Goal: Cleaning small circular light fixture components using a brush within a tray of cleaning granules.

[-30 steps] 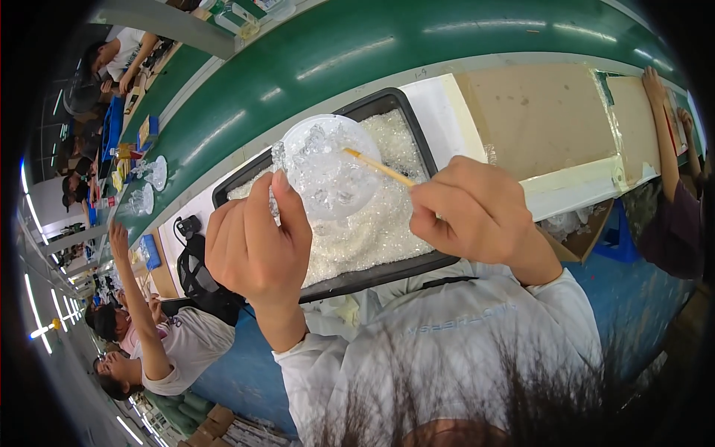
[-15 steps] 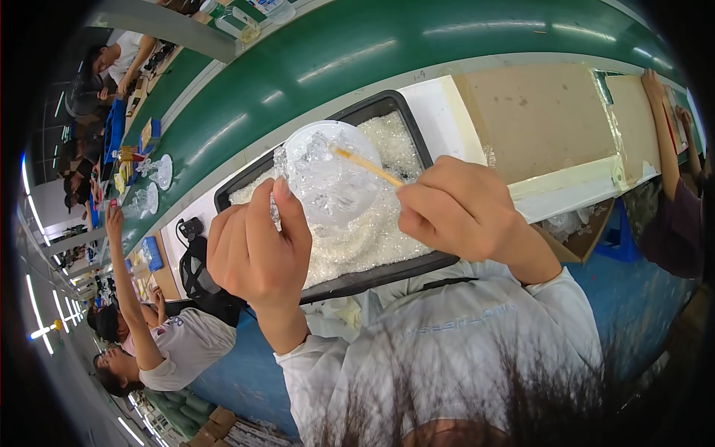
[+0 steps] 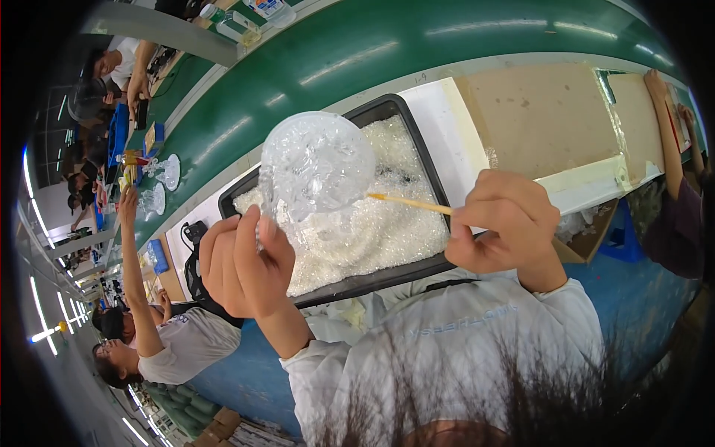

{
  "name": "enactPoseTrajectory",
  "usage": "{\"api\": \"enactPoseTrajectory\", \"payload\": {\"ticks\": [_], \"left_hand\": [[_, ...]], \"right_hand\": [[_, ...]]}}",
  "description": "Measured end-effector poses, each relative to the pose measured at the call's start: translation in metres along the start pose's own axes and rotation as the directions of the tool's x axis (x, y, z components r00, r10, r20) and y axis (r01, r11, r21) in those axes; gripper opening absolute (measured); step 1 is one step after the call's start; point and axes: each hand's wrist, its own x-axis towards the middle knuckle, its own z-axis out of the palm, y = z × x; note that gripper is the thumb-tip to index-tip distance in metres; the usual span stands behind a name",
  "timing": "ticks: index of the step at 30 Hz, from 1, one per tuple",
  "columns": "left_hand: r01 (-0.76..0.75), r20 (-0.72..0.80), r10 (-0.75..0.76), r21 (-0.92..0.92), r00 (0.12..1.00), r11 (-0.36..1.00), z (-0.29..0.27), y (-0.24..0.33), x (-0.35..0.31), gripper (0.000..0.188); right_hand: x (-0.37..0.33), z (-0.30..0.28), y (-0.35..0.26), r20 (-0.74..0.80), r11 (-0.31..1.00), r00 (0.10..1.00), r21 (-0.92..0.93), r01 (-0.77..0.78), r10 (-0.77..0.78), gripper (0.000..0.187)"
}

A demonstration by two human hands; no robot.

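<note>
My left hand (image 3: 249, 268) is closed on the near left edge of a clear, sparkling ornament with a round disc-like base (image 3: 320, 156). It is held tilted over a black tray (image 3: 423, 153) filled with pale, glittering granules (image 3: 365, 257). Between the thumb and fingers of my right hand (image 3: 506, 223) is a thin yellow stick (image 3: 413, 203) with a darker orange tip. That tip points left, close to the ornament's right rim; whether they touch I cannot tell. My fingers hide part of the ornament's lower left side.
Brown cardboard panels (image 3: 529, 112) lie right of the tray, with a green bench (image 3: 357, 63) beyond. Two clear ornaments (image 3: 170, 173) stand at the left. Co-workers sit on both sides, one with a raised arm (image 3: 130, 253). An open carton (image 3: 588, 231) and blue stool (image 3: 624, 231) are at right.
My right hand has drawn back to the right and down, taking the stick's tip off the middle of the ornament. The ornament has shifted slightly left and turned.
</note>
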Motion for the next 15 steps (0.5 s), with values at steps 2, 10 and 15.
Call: {"api": "enactPoseTrajectory", "payload": {"ticks": [2,10,15], "left_hand": [[-0.038,-0.032,0.038,0.005,0.999,0.999,0.0001,-0.0034,-0.0039,0.021],[-0.167,-0.112,0.17,0.038,0.979,0.985,-0.0015,-0.008,-0.0075,0.033],[-0.176,-0.114,0.177,0.023,0.978,0.984,-0.001,-0.0077,-0.0089,0.034]], "right_hand": [[-0.003,-0.0023,0.0014,-0.025,1.0,1.0,0.012,-0.015,0.016,0.021],[-0.004,-0.0016,0.0079,-0.03,0.996,0.999,0.088,-0.031,0.033,0.023],[-0.0022,-0.0004,0.0105,-0.122,0.995,0.992,0.1,-0.029,0.041,0.022]]}}
